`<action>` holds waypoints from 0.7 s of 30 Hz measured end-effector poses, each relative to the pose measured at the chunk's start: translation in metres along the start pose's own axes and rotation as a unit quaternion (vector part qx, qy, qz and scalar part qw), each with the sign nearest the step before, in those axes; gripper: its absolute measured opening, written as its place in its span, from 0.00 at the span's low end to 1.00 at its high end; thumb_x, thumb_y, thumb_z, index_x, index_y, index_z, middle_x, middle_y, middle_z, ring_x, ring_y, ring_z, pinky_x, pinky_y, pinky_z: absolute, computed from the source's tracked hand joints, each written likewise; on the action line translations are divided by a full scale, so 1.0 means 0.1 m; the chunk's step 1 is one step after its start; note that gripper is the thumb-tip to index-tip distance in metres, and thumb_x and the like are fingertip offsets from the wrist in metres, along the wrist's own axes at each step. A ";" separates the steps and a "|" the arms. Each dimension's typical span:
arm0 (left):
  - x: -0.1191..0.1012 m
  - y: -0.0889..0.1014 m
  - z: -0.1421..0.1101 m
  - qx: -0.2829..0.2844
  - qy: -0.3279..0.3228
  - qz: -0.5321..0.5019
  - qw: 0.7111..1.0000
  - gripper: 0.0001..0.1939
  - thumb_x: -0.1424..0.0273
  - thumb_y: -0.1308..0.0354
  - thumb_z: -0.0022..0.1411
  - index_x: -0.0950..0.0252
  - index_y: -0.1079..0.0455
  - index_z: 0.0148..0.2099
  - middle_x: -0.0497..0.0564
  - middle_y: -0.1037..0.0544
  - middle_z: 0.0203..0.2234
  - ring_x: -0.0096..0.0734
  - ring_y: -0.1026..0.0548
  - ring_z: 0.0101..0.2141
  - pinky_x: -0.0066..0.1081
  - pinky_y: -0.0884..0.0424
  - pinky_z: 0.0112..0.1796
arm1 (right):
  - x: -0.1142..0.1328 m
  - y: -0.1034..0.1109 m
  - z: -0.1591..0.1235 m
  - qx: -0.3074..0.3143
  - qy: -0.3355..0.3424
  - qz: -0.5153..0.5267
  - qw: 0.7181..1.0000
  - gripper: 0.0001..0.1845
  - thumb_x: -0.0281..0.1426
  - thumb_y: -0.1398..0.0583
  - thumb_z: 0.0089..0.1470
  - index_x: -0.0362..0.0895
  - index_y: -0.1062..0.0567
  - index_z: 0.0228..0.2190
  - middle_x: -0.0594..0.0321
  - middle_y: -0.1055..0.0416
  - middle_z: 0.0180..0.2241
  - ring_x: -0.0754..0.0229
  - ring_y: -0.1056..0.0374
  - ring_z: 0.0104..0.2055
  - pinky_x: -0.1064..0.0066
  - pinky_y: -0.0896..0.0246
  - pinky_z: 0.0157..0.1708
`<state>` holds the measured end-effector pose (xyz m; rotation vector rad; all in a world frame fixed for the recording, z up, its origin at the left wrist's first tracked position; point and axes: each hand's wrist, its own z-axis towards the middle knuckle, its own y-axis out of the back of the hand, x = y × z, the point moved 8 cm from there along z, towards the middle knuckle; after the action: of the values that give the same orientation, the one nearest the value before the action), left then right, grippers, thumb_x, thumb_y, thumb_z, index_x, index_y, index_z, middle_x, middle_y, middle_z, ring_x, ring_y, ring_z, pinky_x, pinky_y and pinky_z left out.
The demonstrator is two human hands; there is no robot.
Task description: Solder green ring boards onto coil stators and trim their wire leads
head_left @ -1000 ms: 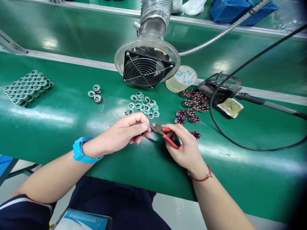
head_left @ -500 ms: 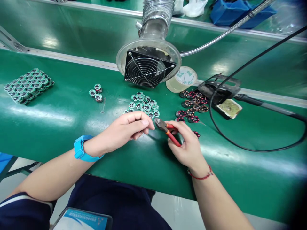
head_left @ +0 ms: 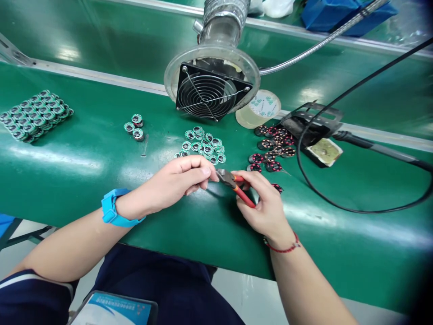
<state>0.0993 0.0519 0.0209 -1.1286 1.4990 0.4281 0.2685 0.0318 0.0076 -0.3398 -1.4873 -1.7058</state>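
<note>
My right hand (head_left: pixel 264 205) is wrapped round the red handles of the cutting pliers (head_left: pixel 233 181). Their metal jaws point left and reach the fingertips of my left hand (head_left: pixel 189 178). That hand is pinched closed, with its fingers hiding what it holds; a second ago a dark, red-dotted edge like a small wound coil showed under them. Just beyond the left fingers lies a loose group of round green circuit boards (head_left: pixel 207 146) with dark centres. To the right is a cluster of wound coils (head_left: pixel 273 146) with pink and copper dots, one coil (head_left: pixel 277 188) partly behind my right hand.
A fume extractor with a fan grille (head_left: pixel 205 95) hangs over the bench. Stacked green-topped parts (head_left: pixel 35 116) stand far left, several more (head_left: pixel 138 134) left of centre. On the right are a tape roll (head_left: pixel 259 109), a soldering iron holder (head_left: pixel 313 122), its sponge (head_left: pixel 324 151) and a looping black cable (head_left: pixel 324 198).
The plier jaws draw slightly away from my left fingertips, then meet them again. My left hand turns a little, and the red-dotted edge under its fingers goes out of sight.
</note>
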 end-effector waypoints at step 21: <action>-0.05 0.01 -0.01 -0.019 -0.002 0.006 1.000 0.06 0.70 0.44 0.63 0.68 0.31 0.35 0.42 0.36 0.23 0.16 0.42 0.22 0.22 0.46 0.23 | -0.04 0.03 0.01 -0.019 -0.011 -0.001 1.000 0.33 0.18 0.45 0.39 0.50 0.29 0.48 0.61 0.26 0.42 0.57 0.29 0.40 0.66 0.32 0.37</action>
<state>0.0978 0.0537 0.0252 -1.1487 1.5000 0.4675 0.2728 0.0340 0.0075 -0.3791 -1.4724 -1.7387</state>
